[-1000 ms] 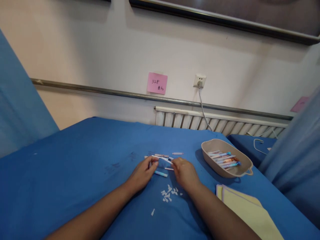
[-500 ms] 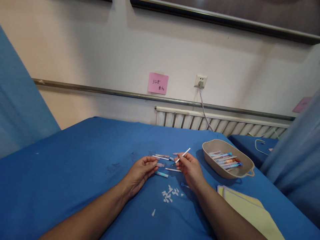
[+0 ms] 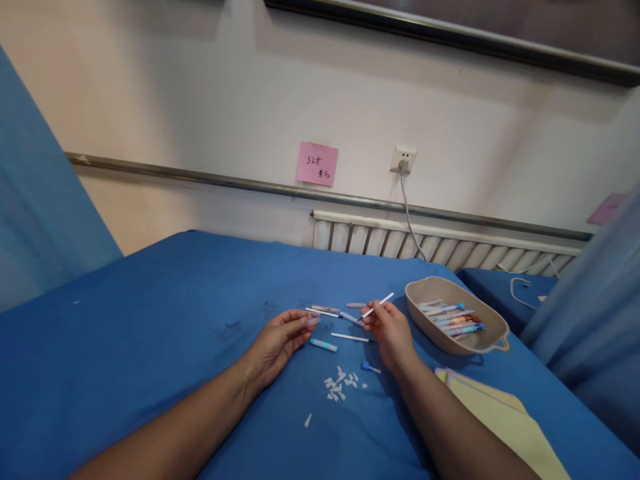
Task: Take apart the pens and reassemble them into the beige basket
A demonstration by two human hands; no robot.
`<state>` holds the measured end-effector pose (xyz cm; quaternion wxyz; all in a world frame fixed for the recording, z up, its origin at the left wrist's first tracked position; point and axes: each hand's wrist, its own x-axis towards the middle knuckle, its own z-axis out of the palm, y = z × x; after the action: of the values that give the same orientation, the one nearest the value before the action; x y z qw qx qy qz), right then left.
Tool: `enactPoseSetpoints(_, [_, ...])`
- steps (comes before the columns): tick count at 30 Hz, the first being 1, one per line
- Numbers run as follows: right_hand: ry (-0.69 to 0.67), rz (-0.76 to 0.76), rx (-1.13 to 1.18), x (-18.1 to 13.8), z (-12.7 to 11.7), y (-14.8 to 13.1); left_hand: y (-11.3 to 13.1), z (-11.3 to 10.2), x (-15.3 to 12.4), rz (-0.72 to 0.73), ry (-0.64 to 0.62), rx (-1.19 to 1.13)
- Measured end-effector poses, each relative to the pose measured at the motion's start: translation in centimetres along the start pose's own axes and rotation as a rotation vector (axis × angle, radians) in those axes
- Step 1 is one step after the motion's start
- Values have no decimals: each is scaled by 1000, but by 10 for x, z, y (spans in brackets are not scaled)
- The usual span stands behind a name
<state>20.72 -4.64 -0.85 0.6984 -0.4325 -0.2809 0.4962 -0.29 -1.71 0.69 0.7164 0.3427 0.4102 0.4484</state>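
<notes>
Right hand (image 3: 393, 333) grip is closed on a white pen refill (image 3: 381, 304); left hand (image 3: 277, 340) grip pinches a small pale pen part (image 3: 313, 321) above the bench (image 3: 150, 320)

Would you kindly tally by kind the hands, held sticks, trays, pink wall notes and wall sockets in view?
Hands: 2, left hand and right hand
Held white stick: 1
Beige tray: 1
Pink wall notes: 2
Wall socket: 1
Total: 7

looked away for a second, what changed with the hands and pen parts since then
The hands parted. The right hand lifted a thin white refill up and rightward, its far end toward the tray. The left hand now pinches a small pale piece. Tray, pens and white scraps stayed put.
</notes>
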Motion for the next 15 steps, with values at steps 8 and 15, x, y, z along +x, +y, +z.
enactPoseSetpoints(8, [151,-66,-138,20,-21,-6,-2,-7,7,29,-32,110])
enactPoseSetpoints(15, [-173,-13,-844,25,-36,-4,-1,-8,7,5,-82,159])
